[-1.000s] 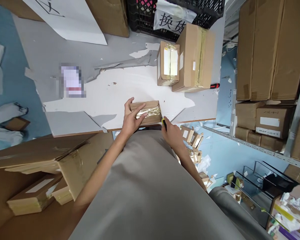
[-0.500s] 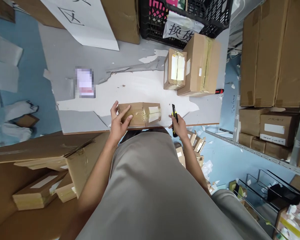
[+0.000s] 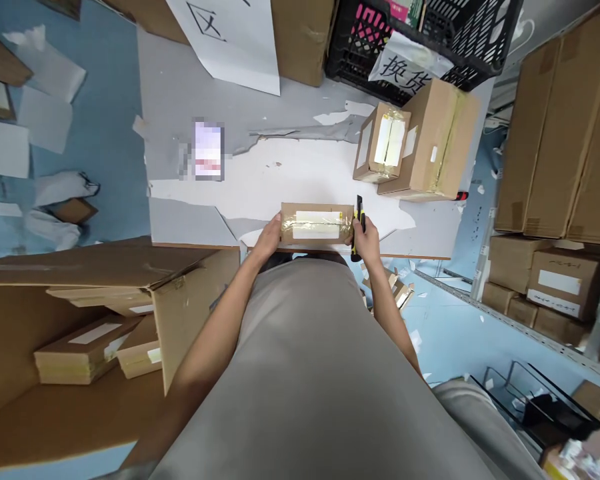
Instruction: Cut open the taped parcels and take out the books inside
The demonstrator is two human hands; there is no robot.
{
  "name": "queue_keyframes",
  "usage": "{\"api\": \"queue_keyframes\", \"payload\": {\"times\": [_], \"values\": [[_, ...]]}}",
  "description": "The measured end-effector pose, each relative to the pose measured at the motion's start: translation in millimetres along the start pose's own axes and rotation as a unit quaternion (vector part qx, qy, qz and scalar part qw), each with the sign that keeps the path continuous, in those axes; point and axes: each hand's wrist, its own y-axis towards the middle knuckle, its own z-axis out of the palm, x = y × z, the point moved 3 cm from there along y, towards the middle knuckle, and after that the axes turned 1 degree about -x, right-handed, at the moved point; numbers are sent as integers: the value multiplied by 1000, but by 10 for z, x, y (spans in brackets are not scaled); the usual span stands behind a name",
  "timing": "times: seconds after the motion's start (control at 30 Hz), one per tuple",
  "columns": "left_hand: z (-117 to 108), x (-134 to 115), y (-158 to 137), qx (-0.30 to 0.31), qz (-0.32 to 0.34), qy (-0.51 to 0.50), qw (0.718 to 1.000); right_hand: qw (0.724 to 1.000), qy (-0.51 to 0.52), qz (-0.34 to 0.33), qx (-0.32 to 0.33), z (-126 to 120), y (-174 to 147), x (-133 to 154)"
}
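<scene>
Worn tabletop [image 3: 300,167], brown taped box [image 3: 317,224], white label [image 3: 317,231], possibly split lengthwise

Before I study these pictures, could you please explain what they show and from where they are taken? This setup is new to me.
There is no machine: a person works bare-handed. One head-worn camera looks forward and down, so the person's grey garment fills the lower middle. The left hand touches the left end of a taped cardboard box. The right hand, at the other end, holds a black-and-yellow utility knife. Farther right on the worktable, a small taped box and a larger one stand before a black plastic crate.
</scene>
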Motion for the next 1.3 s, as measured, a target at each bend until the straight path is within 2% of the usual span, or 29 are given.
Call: {"api": "queue_keyframes", "payload": {"times": [0.1, 0.17, 0.23, 0.33, 0.4, 0.57, 0.73, 0.83, 1.17, 1.3], "values": [[169, 50, 16, 37, -72, -75, 994, 999, -49, 0, 6, -169, 34, -5], [146, 27, -14, 18, -74, -71, 995, 996, -91, -16, 1, -258, 0, 33], [76, -44, -62, -8, -35, -31, 999, 988, -144, -45, -22, -335, -83, 116], [34, -166, -123, 9, 49, 39, 998, 968, -235, -92, -7, -364, -228, 280], [51, -194, -130, 21, 75, 68, 995, 946, -291, -132, 45, -301, -298, 383], [116, -98, -49, 26, 69, 50, 996, 871, -413, -220, 145, 3, -358, 578], [120, -36, -12, 48, 60, 24, 997, 793, -524, -247, 188, 256, -312, 764], [124, -32, -17, 53, 53, 20, 997, 764, -557, -256, 200, 334, -265, 845], [162, -14, -41, 33, 51, -9, 998, 728, -583, -288, 219, 375, -204, 919], [170, -4, -23, 27, 49, -6, 998, 717, -595, -298, 206, 430, -232, 942]]}}
